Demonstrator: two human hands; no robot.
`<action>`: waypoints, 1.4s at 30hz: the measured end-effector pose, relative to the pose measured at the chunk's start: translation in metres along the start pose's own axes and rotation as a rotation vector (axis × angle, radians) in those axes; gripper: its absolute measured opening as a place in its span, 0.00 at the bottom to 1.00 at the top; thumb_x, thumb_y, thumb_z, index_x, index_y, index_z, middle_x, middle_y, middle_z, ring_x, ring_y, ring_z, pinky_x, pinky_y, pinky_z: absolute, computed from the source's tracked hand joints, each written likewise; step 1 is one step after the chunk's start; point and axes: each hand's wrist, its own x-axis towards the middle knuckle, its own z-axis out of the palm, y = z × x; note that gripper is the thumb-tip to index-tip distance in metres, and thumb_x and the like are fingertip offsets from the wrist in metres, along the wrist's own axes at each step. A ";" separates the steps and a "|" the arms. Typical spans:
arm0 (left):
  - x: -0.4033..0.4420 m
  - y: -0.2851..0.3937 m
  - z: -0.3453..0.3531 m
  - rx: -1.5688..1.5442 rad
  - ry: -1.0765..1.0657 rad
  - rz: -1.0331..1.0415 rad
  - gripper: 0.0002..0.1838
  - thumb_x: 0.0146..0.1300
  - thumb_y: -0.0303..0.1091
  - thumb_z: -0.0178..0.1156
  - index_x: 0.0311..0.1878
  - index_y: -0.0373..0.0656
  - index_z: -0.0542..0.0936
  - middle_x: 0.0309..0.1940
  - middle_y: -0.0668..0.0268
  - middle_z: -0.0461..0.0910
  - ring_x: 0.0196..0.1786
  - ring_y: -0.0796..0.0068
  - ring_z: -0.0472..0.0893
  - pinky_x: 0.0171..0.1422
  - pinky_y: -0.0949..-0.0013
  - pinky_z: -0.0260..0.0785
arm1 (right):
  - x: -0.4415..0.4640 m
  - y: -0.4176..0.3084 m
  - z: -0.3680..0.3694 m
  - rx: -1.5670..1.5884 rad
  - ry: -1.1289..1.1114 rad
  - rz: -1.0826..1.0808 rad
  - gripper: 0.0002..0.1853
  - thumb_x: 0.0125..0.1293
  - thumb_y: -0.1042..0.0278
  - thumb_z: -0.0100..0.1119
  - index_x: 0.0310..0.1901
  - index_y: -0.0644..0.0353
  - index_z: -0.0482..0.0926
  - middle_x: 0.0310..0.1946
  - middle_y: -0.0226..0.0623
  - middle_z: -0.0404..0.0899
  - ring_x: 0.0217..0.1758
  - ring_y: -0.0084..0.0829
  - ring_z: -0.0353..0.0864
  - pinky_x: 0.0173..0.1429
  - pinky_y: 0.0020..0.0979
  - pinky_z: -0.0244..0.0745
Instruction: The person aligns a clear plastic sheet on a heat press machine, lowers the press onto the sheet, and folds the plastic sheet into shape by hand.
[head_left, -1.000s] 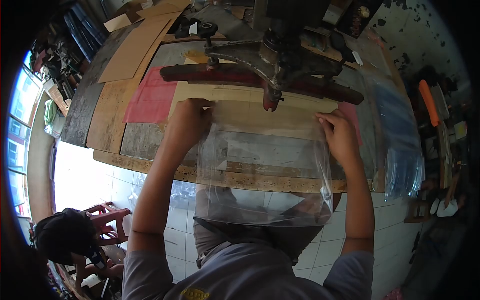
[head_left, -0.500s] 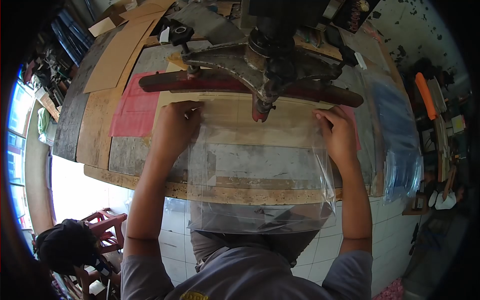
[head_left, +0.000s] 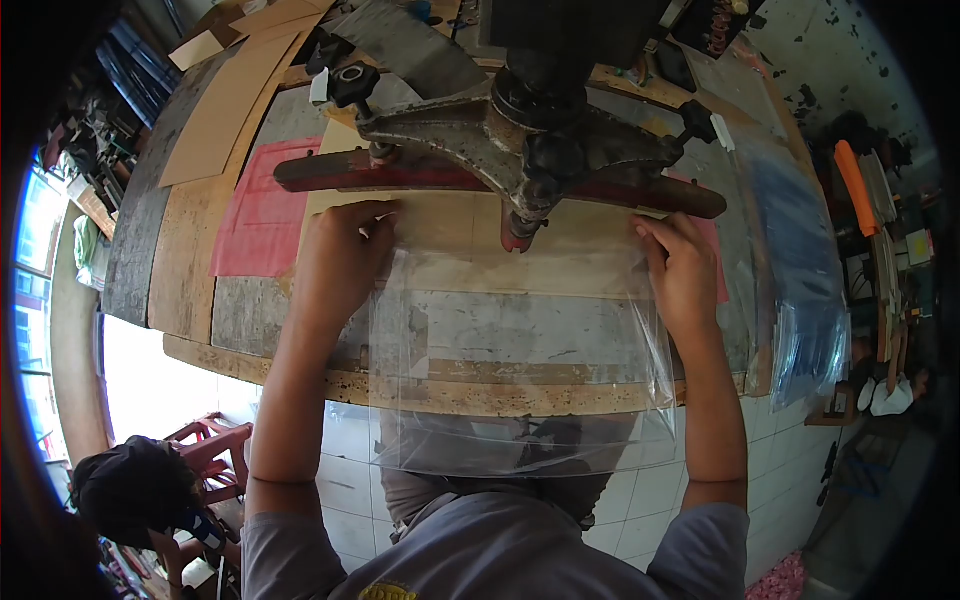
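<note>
A clear plastic sheet point(head_left: 530, 385), perhaps a bag, spreads over the tan sheet point(head_left: 455, 215) and hangs past the table's front edge. My left hand point(head_left: 345, 260) pinches its upper left corner. At the opposite corner, my right hand point(head_left: 683, 262) has thumb and fingers closed on the plastic. Just beyond both hands lies the long red bar point(head_left: 420, 173) of a press, whose dark metal arms point(head_left: 440, 122) spread above it. A red prong point(head_left: 516, 240) at the bar's middle points toward me, between my hands.
Pink-red sheets point(head_left: 258, 225) stick out beneath the bar. Stacked clear plastic point(head_left: 800, 270) drapes over the table's right side. Cardboard point(head_left: 235, 110) lies at the left. A person with a dark-haired head point(head_left: 125, 485) is low left, beside a red stool point(head_left: 215, 455).
The view has shifted slightly, so the table sits a little lower and further left. Both hands keep hold of the plastic sheet in nearly the same place.
</note>
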 end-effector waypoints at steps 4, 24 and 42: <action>0.001 -0.006 0.003 -0.010 0.033 0.053 0.13 0.67 0.30 0.62 0.51 0.38 0.87 0.34 0.51 0.87 0.34 0.62 0.86 0.42 0.62 0.76 | 0.001 0.005 0.003 0.018 0.026 -0.037 0.09 0.67 0.75 0.64 0.47 0.58 0.88 0.35 0.41 0.79 0.38 0.44 0.84 0.43 0.42 0.77; 0.001 -0.013 0.005 -0.020 0.063 0.110 0.13 0.63 0.26 0.63 0.50 0.39 0.87 0.37 0.51 0.87 0.34 0.60 0.87 0.43 0.61 0.78 | -0.002 -0.010 0.002 0.024 -0.027 0.061 0.10 0.70 0.73 0.63 0.51 0.60 0.87 0.40 0.40 0.81 0.46 0.40 0.80 0.53 0.36 0.73; 0.002 -0.011 0.005 -0.066 0.079 0.103 0.12 0.63 0.28 0.62 0.48 0.38 0.87 0.36 0.46 0.86 0.39 0.49 0.87 0.47 0.55 0.79 | -0.002 -0.015 -0.002 -0.046 -0.052 0.100 0.11 0.68 0.77 0.64 0.50 0.60 0.88 0.42 0.39 0.83 0.52 0.40 0.82 0.57 0.39 0.75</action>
